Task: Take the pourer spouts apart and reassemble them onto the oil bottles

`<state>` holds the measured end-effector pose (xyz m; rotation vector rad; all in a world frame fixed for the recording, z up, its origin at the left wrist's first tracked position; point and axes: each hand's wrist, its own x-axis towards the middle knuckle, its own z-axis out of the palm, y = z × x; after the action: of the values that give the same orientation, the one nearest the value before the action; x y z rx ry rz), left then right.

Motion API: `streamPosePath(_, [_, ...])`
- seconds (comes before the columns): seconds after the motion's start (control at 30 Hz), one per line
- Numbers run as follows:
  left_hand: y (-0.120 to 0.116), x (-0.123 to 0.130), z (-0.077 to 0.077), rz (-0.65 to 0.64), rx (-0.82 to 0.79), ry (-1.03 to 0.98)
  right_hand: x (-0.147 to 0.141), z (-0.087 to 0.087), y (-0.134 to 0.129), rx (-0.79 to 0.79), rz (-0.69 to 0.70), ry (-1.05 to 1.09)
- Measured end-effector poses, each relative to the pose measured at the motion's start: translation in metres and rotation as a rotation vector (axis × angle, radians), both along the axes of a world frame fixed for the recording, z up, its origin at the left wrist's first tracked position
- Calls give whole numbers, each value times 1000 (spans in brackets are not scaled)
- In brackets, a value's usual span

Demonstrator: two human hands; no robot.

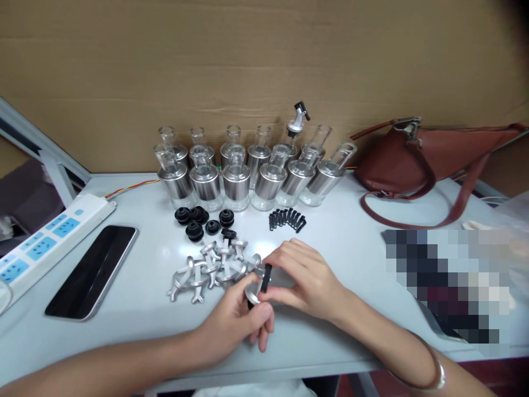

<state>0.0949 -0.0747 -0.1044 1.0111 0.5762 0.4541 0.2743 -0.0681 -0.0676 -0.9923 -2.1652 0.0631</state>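
Near the table's front edge, my left hand is closed around a silver bottle pourer with a black part under its rim. My right hand pinches a small black lever against the pourer's spout; the fingers partly cover where the two meet. Just beyond my left hand lies a pile of silver pourer spouts. Black rubber stoppers are grouped behind them, and a row of small black levers lies to their right.
Two rows of glass bottles with metal bands stand at the back; one carries a complete pourer. On the left are a power strip and a phone. A brown bag sits at right, with a pixelated object before it.
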Motion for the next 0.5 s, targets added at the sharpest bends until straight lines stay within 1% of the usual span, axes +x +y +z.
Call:
streamPosePath(0.13, [1, -1, 4, -106, 49, 80, -6, -1, -3, 99, -58, -199])
streamPosePath(0.2, [0, -2, 8, -128, 84, 106, -9, -2, -4, 109, -49, -221])
streamPosePath(0.23, [0, -3, 10, -122, 125, 121, -10, -3, -5, 100, -36, -180])
streamPosePath(0.3, [-2, -4, 14, -114, 218, 148, -11, -2, -7, 51, 1, -10])
streamPosePath(0.37, [-3, -5, 18, -120, 249, 174, -10, 2, -9, -9, 33, 163])
streamPosePath(0.43, [-3, -6, 20, -125, 226, 188, -4, 8, -8, -49, 18, 204])
streamPosePath(0.5, [-4, -7, 23, -134, 234, 203, 9, 14, -3, -78, -83, 165])
